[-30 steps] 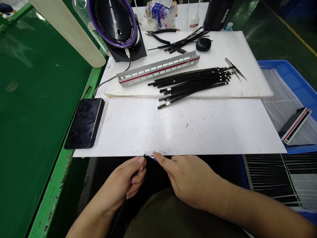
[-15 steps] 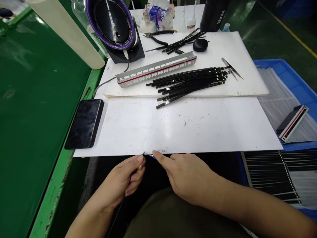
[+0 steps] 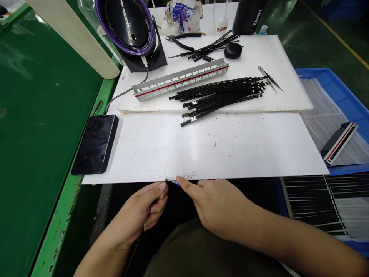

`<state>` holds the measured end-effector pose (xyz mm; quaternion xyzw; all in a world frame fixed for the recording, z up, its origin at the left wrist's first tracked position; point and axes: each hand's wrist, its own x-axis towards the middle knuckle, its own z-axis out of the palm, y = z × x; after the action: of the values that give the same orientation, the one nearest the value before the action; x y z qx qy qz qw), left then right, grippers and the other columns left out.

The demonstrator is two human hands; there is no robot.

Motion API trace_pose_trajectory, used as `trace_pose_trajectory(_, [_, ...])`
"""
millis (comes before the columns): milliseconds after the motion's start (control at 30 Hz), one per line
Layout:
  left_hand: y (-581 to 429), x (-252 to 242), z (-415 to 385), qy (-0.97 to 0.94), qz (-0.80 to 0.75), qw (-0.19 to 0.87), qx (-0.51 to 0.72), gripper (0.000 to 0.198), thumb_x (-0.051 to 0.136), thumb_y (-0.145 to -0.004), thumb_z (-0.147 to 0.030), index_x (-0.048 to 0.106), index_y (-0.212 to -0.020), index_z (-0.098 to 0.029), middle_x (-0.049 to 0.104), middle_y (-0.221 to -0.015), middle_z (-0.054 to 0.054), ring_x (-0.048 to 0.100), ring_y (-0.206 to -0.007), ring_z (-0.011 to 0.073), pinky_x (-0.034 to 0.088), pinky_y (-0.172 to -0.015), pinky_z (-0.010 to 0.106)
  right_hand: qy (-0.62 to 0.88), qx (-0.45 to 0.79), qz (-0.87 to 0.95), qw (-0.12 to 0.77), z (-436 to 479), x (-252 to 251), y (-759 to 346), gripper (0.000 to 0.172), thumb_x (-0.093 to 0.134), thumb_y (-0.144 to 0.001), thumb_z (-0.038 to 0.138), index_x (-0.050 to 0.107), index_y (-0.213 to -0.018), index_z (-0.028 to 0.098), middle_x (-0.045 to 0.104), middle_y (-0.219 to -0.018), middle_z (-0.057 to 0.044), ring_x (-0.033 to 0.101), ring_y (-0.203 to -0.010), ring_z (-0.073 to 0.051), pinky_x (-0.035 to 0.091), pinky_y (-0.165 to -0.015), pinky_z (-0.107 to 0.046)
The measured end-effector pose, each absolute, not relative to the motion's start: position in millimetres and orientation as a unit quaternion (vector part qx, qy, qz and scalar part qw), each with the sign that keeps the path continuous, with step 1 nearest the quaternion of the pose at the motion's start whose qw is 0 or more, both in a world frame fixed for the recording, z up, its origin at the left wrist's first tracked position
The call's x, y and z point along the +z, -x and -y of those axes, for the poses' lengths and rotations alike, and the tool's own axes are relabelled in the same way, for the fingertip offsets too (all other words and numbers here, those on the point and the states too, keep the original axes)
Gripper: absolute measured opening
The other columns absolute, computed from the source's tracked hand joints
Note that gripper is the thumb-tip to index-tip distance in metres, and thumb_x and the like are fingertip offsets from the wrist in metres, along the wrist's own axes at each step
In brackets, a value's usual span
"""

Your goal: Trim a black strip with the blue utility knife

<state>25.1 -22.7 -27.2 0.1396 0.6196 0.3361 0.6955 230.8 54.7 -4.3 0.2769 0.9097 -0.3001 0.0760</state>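
My left hand [image 3: 138, 213] grips a thin black strip [image 3: 157, 201] just below the front edge of a white sheet [image 3: 201, 154], and the strip runs down past my wrist. My right hand [image 3: 217, 207] reaches toward it, its index fingertip on a small blue tab [image 3: 178, 184] at the strip's upper end. My right thumb is hidden behind the fingers. On the board beyond lie a bundle of black strips [image 3: 219, 96], a perforated metal rail [image 3: 178, 81] and steel tweezers [image 3: 269, 80].
A black phone [image 3: 95, 144] lies at the sheet's left, beside the green bench [image 3: 43, 115]. Pliers [image 3: 180, 40] and a purple-rimmed round device [image 3: 125, 23] stand behind. A blue crate [image 3: 325, 73] holds fine strips at right.
The whole view has shifted slightly as my head moved. Both hands keep nearly the same pose at the sheet's edge, with the left hand a little lower.
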Motion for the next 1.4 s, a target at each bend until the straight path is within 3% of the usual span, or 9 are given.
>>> trace_pose_trajectory(133, [-25.0, -28.5, 23.3, -0.136, -0.617, 0.699, 0.335, 0.050, 0.073, -0.078, -0.061, 0.049, -0.069, -0.018, 0.037, -0.053, -0.008, 0.024, -0.038, 0.0032, 0.021, -0.033, 0.014, -0.283, -0.274, -0.917, 0.067, -51.7, -9.2, -232.0, 0.070, 0.042, -0.089, 0.012, 0.035, -0.159, 0.021, 0.072, -0.084, -0.006, 0.059, -0.057, -0.020, 0.027, -0.048, -0.032])
trace_pose_trajectory(333, [-28.3, -22.2, 29.1, -0.143, -0.624, 0.680, 0.357, 0.041, 0.073, -0.082, -0.054, 0.056, -0.075, -0.018, 0.045, -0.056, -0.006, 0.035, -0.042, 0.0050, 0.029, -0.038, 0.015, -0.311, -0.342, -0.886, 0.036, -50.1, -9.7, -238.3, 0.064, 0.036, -0.098, 0.012, 0.028, -0.161, 0.018, 0.072, -0.091, -0.009, 0.066, -0.073, -0.021, 0.044, -0.062, -0.033])
trace_pose_trajectory(433, [-25.8, -21.4, 30.8, -0.125, -0.619, 0.684, 0.365, 0.037, 0.073, -0.082, -0.053, 0.063, -0.084, -0.018, 0.049, -0.063, -0.004, 0.033, -0.046, 0.0041, 0.026, -0.041, 0.015, -0.324, -0.356, -0.876, 0.037, -52.4, -6.1, -238.9, 0.062, 0.036, -0.100, 0.013, 0.027, -0.161, 0.019, 0.071, -0.090, -0.008, 0.066, -0.075, -0.021, 0.047, -0.066, -0.034])
trace_pose_trajectory(567, [-22.6, -25.5, 29.1, -0.088, -0.579, 0.717, 0.378, 0.040, 0.063, -0.087, -0.055, 0.058, -0.076, -0.017, 0.044, -0.061, -0.003, 0.029, -0.047, 0.0050, 0.023, -0.042, 0.015, -0.311, -0.344, -0.885, 0.038, -53.5, -4.4, -235.3, 0.060, 0.035, -0.101, 0.013, 0.030, -0.160, 0.015, 0.071, -0.090, -0.010, 0.067, -0.075, -0.022, 0.047, -0.065, -0.034])
trace_pose_trajectory(700, [-24.8, -28.5, 26.1, -0.070, -0.579, 0.724, 0.369, 0.040, 0.065, -0.085, -0.053, 0.050, -0.071, -0.018, 0.041, -0.057, -0.004, 0.028, -0.044, 0.0056, 0.023, -0.040, 0.015, -0.295, -0.342, -0.892, 0.033, -52.2, -4.1, -230.3, 0.059, 0.034, -0.101, 0.014, 0.030, -0.160, 0.015, 0.072, -0.092, -0.009, 0.067, -0.073, -0.022, 0.045, -0.062, -0.034])
trace_pose_trajectory(933, [-25.4, -28.5, 24.3, -0.138, -0.610, 0.703, 0.338, 0.047, 0.064, -0.084, -0.060, 0.048, -0.067, -0.019, 0.043, -0.045, -0.004, 0.025, -0.035, 0.0047, 0.021, -0.033, 0.015, -0.279, -0.348, -0.894, 0.044, -50.4, -3.4, -226.2, 0.059, 0.036, -0.100, 0.013, 0.032, -0.159, 0.015, 0.072, -0.089, -0.008, 0.067, -0.074, -0.021, 0.041, -0.060, -0.033])
trace_pose_trajectory(1400, [-23.0, -27.7, 24.0, -0.157, -0.625, 0.692, 0.325, 0.051, 0.062, -0.084, -0.064, 0.047, -0.066, -0.019, 0.041, -0.044, -0.006, 0.024, -0.034, 0.0038, 0.020, -0.032, 0.015, -0.281, -0.347, -0.893, 0.060, -52.2, -1.5, -224.8, 0.062, 0.038, -0.097, 0.012, 0.032, -0.159, 0.016, 0.073, -0.089, -0.008, 0.065, -0.071, -0.020, 0.038, -0.058, -0.031])
